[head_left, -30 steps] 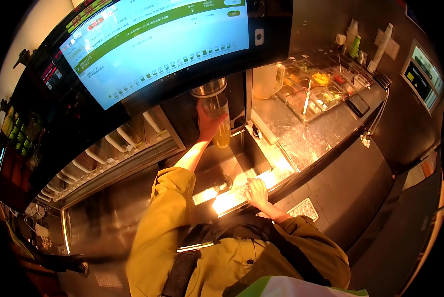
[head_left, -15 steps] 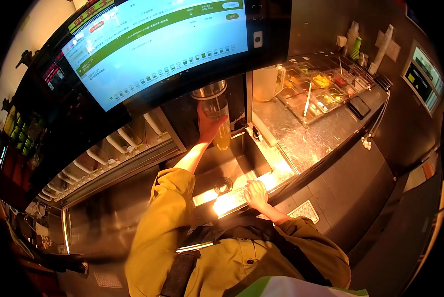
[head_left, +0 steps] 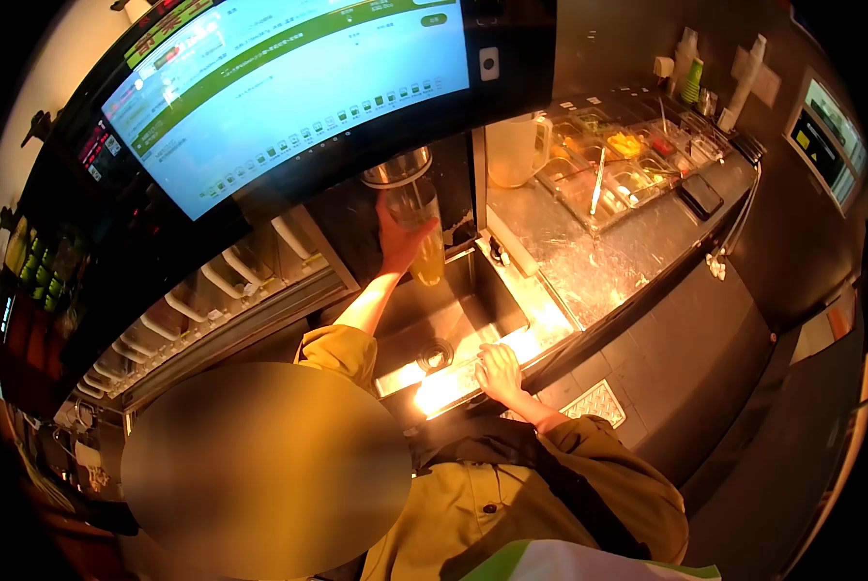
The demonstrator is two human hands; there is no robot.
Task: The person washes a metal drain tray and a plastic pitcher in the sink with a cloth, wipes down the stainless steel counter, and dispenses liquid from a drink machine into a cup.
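Note:
Wrapped round a clear cup (head_left: 428, 254) is my left hand (head_left: 401, 236). The cup, with yellowish contents toward its lower end, is held below a round metal part (head_left: 397, 168) under the screen, over the sink. My right hand (head_left: 499, 373) rests on the brightly lit front edge of the sink (head_left: 453, 387), its fingers bent together; whether anything is in them is too small to make out. A round drain (head_left: 435, 354) shows in the sink basin.
A large screen (head_left: 298, 87) hangs above the sink. To the right, a metal counter (head_left: 598, 271) carries a white pitcher (head_left: 516, 153), trays of colourful ingredients (head_left: 625, 145) and stacked cups (head_left: 744, 82). White handles (head_left: 223, 281) line the left. A blurred oval covers the lower left.
The view has shifted slightly, and a blurred oval now covers part of the lower left. My left hand still holds the cup under the metal part; my right hand stays on the sink edge.

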